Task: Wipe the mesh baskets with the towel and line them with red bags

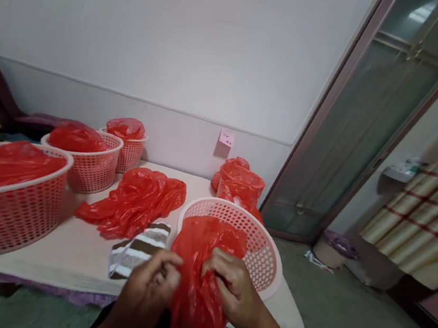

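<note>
A crumpled red plastic bag [201,241] hangs over the near rim of an open pink-white plastic basket [267,255] with round holes. My right hand [230,285] is closed around a gathered part of this bag. At the bag's left edge, my left hand [154,284] has its fingers curled, thumb and forefinger pinched on the plastic. The bag's lower end droops past the table edge in front of me. Just left of the bag lies a folded striped cloth [140,253] in brown, white and grey. Behind it, another red plastic bag [138,202] is spread loosely on the table.
Bag-lined baskets stand at left: a large one [13,213], a middle one [94,170] and a far one [130,156]. Another red-covered container [243,180] is near the wall. The table [71,260] ends at right, beside a glass door [325,145] and bin [330,252].
</note>
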Demonstrator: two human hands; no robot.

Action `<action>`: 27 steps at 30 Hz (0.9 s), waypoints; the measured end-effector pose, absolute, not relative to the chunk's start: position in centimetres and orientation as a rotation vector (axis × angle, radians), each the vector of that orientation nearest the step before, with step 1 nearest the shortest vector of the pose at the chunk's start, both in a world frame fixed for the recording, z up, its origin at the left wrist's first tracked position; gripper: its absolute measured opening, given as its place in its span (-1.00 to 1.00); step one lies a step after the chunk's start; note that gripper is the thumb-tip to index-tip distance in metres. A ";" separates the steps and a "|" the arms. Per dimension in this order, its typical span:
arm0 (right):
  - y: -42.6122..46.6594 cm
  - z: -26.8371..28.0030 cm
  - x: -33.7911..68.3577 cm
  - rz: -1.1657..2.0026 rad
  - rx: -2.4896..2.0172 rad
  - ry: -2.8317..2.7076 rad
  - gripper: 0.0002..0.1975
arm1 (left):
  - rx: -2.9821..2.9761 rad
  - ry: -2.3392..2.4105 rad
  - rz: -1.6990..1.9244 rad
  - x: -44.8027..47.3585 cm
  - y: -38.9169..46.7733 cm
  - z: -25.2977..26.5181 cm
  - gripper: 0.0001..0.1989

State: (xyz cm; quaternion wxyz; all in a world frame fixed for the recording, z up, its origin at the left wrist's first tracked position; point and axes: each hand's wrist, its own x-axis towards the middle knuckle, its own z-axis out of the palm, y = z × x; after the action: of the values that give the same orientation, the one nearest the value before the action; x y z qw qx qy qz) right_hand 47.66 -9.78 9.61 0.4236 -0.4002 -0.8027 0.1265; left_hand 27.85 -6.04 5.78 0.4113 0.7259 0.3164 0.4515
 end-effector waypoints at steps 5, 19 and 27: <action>-10.1 9.5 47.2 0.257 -0.915 -2.107 -0.81 | 1.415 0.653 0.871 28.5 -6.4 6.1 -0.43; -10.9 9.9 46.6 0.064 -1.033 -2.254 -0.60 | 0.728 0.557 1.009 31.0 -7.0 5.3 -0.62; -10.8 10.1 45.6 0.031 -1.059 -2.030 -0.72 | 0.814 0.945 1.665 24.0 -1.3 7.5 -0.58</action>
State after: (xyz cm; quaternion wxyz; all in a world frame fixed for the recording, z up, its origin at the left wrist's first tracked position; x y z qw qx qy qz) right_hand 45.64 -10.82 10.11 0.4130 -0.4213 -0.8073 0.0124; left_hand 23.99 -1.33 7.50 0.5059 0.3375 0.3919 0.6904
